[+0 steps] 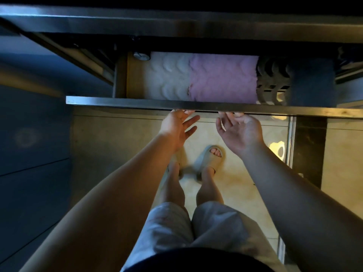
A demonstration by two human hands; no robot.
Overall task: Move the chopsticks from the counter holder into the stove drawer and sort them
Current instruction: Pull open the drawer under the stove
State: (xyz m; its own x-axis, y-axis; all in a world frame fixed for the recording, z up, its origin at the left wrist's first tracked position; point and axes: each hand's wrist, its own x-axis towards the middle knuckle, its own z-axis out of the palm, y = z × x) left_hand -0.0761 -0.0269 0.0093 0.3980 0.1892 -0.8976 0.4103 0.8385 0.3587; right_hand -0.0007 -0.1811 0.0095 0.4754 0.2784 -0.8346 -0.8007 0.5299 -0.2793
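The stove drawer (pixel 137 103) stands pulled out below the steel counter edge, its metal front rail running across the view. Inside lie a white textured mat (pixel 167 75), a purple mat (pixel 224 79) and a dark moulded tray (pixel 273 81) on the right. My left hand (pixel 178 128) reaches up under the front rail, palm turned up, fingertips touching the underside. My right hand (pixel 239 132) does the same just to the right. Both hands hold nothing. No chopsticks or holder are in view.
A small round metal object (pixel 141 55) sits in the drawer's back left corner. Dark cabinet fronts (pixel 33 134) fill the left side. My legs and slippers (pixel 208 160) stand on the pale tiled floor (pixel 245 183) under the drawer. A dark strip (pixel 308 154) runs along the right.
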